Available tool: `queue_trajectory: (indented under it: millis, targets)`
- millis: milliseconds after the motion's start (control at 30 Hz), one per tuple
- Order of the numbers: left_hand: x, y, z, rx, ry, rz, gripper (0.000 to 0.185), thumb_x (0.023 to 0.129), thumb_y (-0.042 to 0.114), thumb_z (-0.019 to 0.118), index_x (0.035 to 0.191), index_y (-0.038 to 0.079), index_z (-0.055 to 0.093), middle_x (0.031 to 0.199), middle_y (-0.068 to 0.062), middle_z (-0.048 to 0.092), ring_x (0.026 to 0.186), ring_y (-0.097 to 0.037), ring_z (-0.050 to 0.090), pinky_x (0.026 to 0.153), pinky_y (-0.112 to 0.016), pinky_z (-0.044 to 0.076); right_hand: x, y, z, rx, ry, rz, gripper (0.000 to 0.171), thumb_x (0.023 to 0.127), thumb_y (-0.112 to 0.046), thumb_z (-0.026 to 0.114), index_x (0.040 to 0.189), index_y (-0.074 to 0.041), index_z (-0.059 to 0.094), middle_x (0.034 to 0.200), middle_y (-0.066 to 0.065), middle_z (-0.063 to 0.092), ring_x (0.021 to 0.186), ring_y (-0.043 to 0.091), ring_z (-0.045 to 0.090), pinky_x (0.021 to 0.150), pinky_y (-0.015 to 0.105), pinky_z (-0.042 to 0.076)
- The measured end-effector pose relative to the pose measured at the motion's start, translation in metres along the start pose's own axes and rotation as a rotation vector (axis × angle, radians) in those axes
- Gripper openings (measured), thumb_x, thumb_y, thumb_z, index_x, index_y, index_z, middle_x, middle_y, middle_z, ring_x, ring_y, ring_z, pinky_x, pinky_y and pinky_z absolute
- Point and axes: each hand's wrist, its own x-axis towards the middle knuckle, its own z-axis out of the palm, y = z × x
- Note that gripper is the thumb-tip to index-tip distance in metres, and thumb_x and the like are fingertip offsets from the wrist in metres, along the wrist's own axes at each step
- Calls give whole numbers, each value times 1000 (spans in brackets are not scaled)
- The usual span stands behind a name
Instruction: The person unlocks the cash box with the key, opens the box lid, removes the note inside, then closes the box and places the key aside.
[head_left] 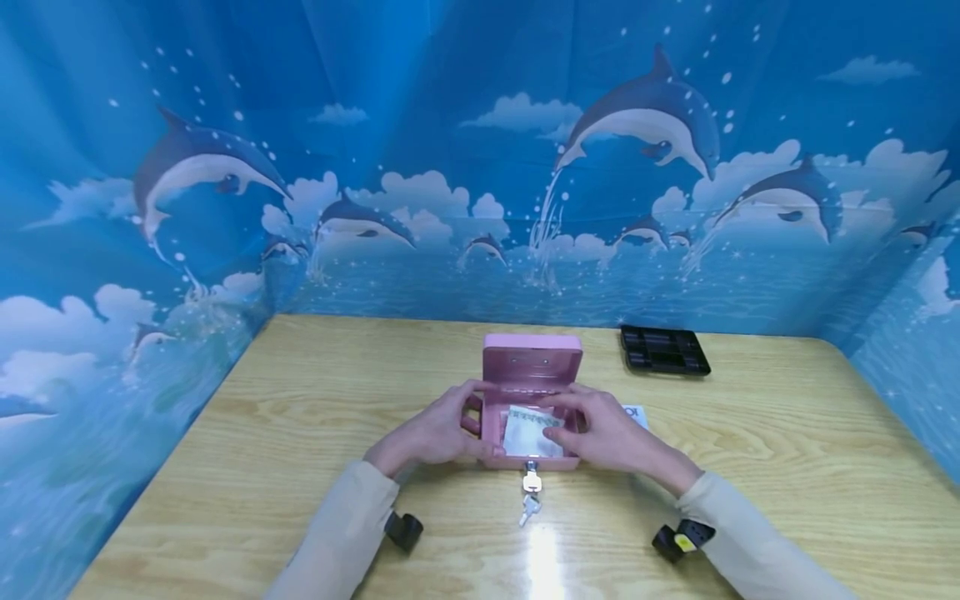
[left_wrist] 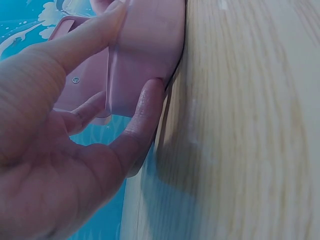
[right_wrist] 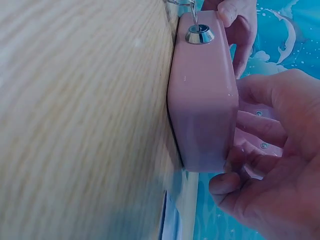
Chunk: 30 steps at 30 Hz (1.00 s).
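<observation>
A pink cash box (head_left: 531, 463) stands on the table with its lid (head_left: 531, 367) raised at the back. Inside lies a pale paper note (head_left: 531, 433) with a greenish printed band. My left hand (head_left: 442, 425) spans the box's left side, thumb by the front corner and a fingertip (left_wrist: 152, 92) against the outer wall. Over the right rim reaches my right hand (head_left: 603, 429), its thumb and forefinger spread on the note. Two of its fingers bend near the right wall in the right wrist view. A key (head_left: 532, 482) sits in the front lock (right_wrist: 200, 34).
A second key (head_left: 529, 508) hangs from the first, in front of the box. To the right, partly behind my right hand, lies a white and blue printed card (head_left: 636, 415). A black compartment tray (head_left: 663, 350) is at the table's back right, before a dolphin-print backdrop (head_left: 450, 125).
</observation>
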Motion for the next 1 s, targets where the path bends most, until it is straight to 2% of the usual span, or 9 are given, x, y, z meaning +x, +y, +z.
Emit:
queue_trajectory:
  millis: [67, 133, 300, 467, 667, 800, 1000]
  targets:
    - [0, 0, 0, -3, -1, -1, 90, 80, 14, 88, 154, 15, 37, 134, -16, 56, 110, -24, 64, 91, -37, 60, -1, -1, 0, 0, 3, -4, 40, 93, -22, 74, 132, -13, 68, 123, 13, 66, 67, 5, 54, 58, 23, 50]
    - [0, 0, 1, -9, -2, 2, 90, 79, 13, 88, 154, 14, 38, 133, -16, 56, 110, -24, 64, 91, -37, 60, -2, -1, 0, -1, 4, -12, 38, 94, -22, 73, 130, -12, 69, 122, 14, 67, 67, 4, 54, 58, 23, 50]
    - [0, 1, 2, -14, -2, -1, 89, 79, 13, 88, 153, 16, 39, 132, -15, 57, 109, -23, 64, 91, -37, 59, -4, -2, 1, -22, 21, -32, 31, 94, -23, 73, 124, -14, 72, 108, 3, 66, 75, 2, 56, 64, 21, 51]
    - [-1, 1, 2, -4, -2, 1, 89, 78, 10, 87, 153, 16, 39, 132, -15, 57, 109, -23, 64, 91, -38, 59, -6, -3, 2, -20, 67, -89, 23, 91, -17, 75, 114, -17, 75, 106, -1, 66, 81, 3, 57, 67, 21, 52]
    - [-1, 1, 1, -7, -2, -3, 90, 77, 10, 88, 153, 17, 39, 133, -15, 57, 109, -23, 64, 90, -38, 59, -9, -3, 2, -12, 55, -158, 31, 92, -8, 72, 122, -14, 72, 113, 4, 74, 77, 1, 61, 65, 19, 56]
    - [-2, 2, 1, -14, -1, -5, 90, 78, 11, 88, 153, 17, 39, 133, -14, 57, 109, -23, 64, 90, -38, 59, -9, -3, 2, 23, 48, -168, 37, 91, -2, 70, 127, -13, 71, 112, 8, 76, 71, 0, 60, 59, 20, 56]
    - [0, 1, 1, -12, -6, 0, 89, 79, 10, 87, 153, 16, 39, 134, -15, 56, 110, -24, 64, 91, -39, 59, -10, -2, 1, 68, 80, -157, 37, 91, 0, 70, 126, -13, 72, 112, 9, 77, 67, 2, 62, 56, 23, 56]
